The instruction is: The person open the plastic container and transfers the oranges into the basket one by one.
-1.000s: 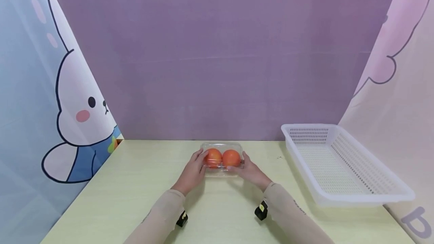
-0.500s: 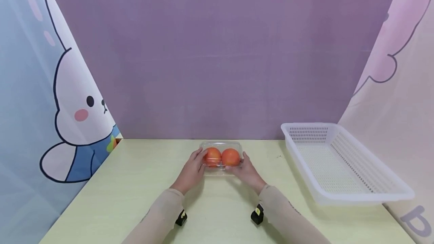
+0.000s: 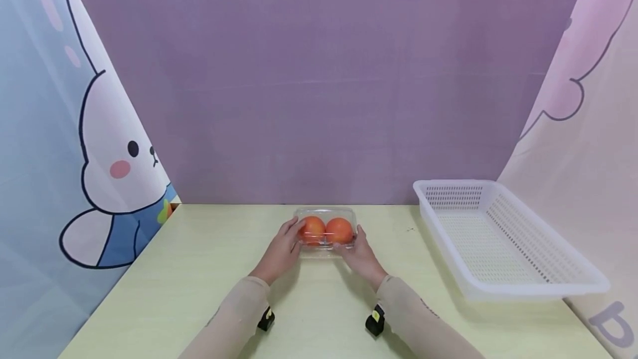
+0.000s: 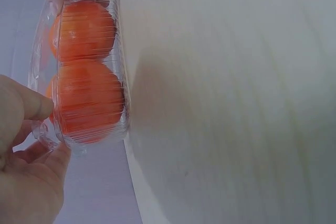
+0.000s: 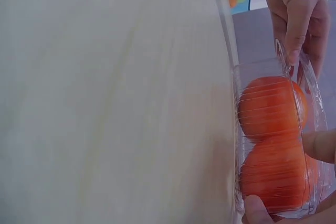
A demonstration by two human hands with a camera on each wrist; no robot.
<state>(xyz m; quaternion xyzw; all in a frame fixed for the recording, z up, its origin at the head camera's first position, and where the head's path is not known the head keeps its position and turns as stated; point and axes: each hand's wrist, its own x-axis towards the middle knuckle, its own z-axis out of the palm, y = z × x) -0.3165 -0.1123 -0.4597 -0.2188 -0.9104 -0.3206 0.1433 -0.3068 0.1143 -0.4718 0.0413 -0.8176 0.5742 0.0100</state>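
Observation:
A clear ribbed plastic clamshell box (image 3: 326, 212) sits on the table near its far edge, in front of me. Inside lie two round orange-red fruits side by side, the left one (image 3: 313, 230) and the right one (image 3: 339, 231); their kind is unclear. My left hand (image 3: 281, 248) grips the box's left end, with thumb and fingers pinching the rim in the right wrist view. At the opposite end, my right hand (image 3: 364, 256) holds the right side, its thumb along the near edge. Whether the lid is fully pressed down, I cannot tell.
A white perforated plastic basket (image 3: 466, 270) stands on the right of the pale wooden table (image 3: 319, 314). Behind the table hangs a purple cloth (image 3: 319, 82). Printed curtains flank both sides, with a rabbit figure (image 3: 124, 181) on the left one.
The right wrist and forearm have shifted slightly left and inward. Both hands keep hold of the clamshell box, which stays nearly in place.

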